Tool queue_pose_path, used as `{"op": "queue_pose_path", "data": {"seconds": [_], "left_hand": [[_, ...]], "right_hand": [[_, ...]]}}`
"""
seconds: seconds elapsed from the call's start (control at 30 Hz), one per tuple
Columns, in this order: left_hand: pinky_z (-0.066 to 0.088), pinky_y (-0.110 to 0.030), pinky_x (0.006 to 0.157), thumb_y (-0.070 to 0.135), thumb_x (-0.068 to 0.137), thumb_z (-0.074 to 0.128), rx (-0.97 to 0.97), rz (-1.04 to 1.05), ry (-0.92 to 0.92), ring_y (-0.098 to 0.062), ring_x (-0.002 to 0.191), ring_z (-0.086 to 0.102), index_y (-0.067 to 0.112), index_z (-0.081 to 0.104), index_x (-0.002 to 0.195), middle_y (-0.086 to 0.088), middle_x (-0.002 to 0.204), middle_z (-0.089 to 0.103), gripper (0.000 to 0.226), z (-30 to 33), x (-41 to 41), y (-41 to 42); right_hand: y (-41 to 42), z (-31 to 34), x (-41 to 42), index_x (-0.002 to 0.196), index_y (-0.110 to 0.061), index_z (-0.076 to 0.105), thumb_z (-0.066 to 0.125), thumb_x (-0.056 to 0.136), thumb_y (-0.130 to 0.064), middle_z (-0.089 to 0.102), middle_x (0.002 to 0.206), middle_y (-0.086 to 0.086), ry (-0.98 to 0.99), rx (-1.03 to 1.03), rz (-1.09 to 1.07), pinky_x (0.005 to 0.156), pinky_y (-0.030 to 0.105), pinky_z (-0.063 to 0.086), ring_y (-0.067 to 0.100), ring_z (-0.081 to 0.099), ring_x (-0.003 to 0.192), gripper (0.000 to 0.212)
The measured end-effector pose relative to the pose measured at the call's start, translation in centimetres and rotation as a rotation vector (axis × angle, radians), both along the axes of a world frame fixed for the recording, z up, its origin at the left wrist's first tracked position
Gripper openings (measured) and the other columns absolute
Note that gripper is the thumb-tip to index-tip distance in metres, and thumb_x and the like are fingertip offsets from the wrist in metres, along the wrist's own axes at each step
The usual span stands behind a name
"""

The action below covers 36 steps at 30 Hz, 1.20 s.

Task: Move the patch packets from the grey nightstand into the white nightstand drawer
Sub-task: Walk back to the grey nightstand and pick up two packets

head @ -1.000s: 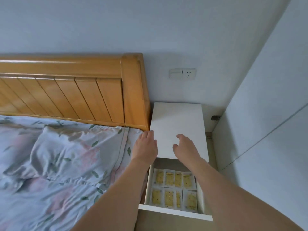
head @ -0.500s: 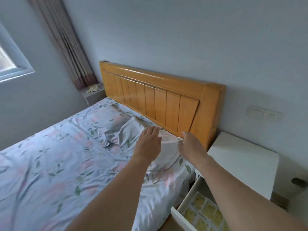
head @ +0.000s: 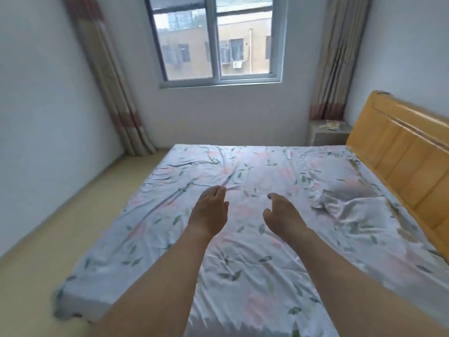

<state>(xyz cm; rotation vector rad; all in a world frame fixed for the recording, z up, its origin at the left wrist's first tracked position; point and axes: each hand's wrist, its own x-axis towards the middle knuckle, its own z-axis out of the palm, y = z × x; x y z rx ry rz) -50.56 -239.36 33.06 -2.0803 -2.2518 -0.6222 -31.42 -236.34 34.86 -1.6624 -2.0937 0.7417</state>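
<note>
The grey nightstand point(head: 328, 137) stands at the far side of the bed, beside the headboard and under the right curtain. A few yellowish patch packets point(head: 331, 124) lie on its top. My left hand point(head: 209, 212) and my right hand point(head: 283, 216) are both held out over the middle of the bed, fingers relaxed, holding nothing. The white nightstand and its drawer are out of view.
A bed point(head: 243, 215) with a floral sheet fills the middle, with a rumpled pillow point(head: 349, 203) near the wooden headboard point(head: 408, 161) on the right. A window point(head: 216, 40) and curtains point(head: 114, 93) are on the far wall. Bare floor point(head: 60, 227) runs along the left.
The view has swung left, from the white nightstand and its open drawer of packets, across the headboard, to the whole bed and window. Both hands stay empty in front of me.
</note>
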Motion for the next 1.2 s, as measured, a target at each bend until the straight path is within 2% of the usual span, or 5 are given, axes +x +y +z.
{"op": "queue_pose_path", "data": {"seconds": [0.3, 0.4, 0.67, 1.0, 1.2], "left_hand": [[0.025, -0.032, 0.116, 0.021, 0.1, 0.045, 0.003, 0.469, -0.043, -0.026, 0.138, 0.035, 0.004, 0.044, 0.141, -0.012, 0.147, 0.044, 0.045, 0.3, -30.0, -16.7], [0.025, -0.031, 0.115, 0.021, 0.101, 0.044, 0.049, 0.585, -0.093, -0.024, 0.14, 0.033, 0.004, 0.042, 0.143, -0.011, 0.148, 0.042, 0.045, 0.2, -37.3, -22.1], [0.025, -0.031, 0.115, 0.022, 0.102, 0.042, 0.08, 0.847, -0.107, -0.022, 0.14, 0.032, 0.005, 0.04, 0.145, -0.009, 0.149, 0.041, 0.047, 1.5, -53.4, -34.0], [0.024, -0.028, 0.113, 0.024, 0.102, 0.04, -0.005, 0.948, -0.098, -0.019, 0.141, 0.03, 0.009, 0.039, 0.145, -0.004, 0.151, 0.039, 0.046, -1.1, -70.4, -33.4], [0.025, -0.031, 0.114, 0.022, 0.103, 0.039, 0.035, 1.008, -0.024, -0.019, 0.143, 0.027, 0.01, 0.035, 0.148, -0.003, 0.153, 0.036, 0.046, 3.8, -82.7, -30.2]], "right_hand": [[-8.4, 0.2, -31.7, 0.139, -0.008, 0.042, 0.046, 0.093, -0.012, 0.045, 0.144, 0.011, -0.031, 0.052, 0.468, 0.106, 0.032, 0.033, 0.026, 0.041, 0.133, 0.047], [-11.8, 0.4, -40.5, 0.136, -0.007, 0.045, 0.045, 0.093, -0.01, 0.049, 0.139, 0.011, -0.034, 0.085, 0.576, 0.101, 0.032, 0.036, 0.026, 0.045, 0.128, 0.043], [-19.5, 1.2, -60.5, 0.144, -0.009, 0.04, 0.046, 0.093, -0.011, 0.047, 0.142, 0.01, -0.018, 0.108, 0.858, 0.103, 0.03, 0.037, 0.024, 0.047, 0.128, 0.051], [-17.8, -2.6, -81.3, 0.143, -0.008, 0.04, 0.046, 0.091, -0.011, 0.05, 0.14, 0.01, -0.021, 0.069, 1.033, 0.103, 0.028, 0.035, 0.024, 0.046, 0.129, 0.052], [-13.6, 0.8, -94.9, 0.143, -0.01, 0.04, 0.045, 0.093, -0.014, 0.049, 0.14, 0.007, 0.081, 0.141, 1.062, 0.097, 0.031, 0.04, 0.023, 0.048, 0.125, 0.051]]}}
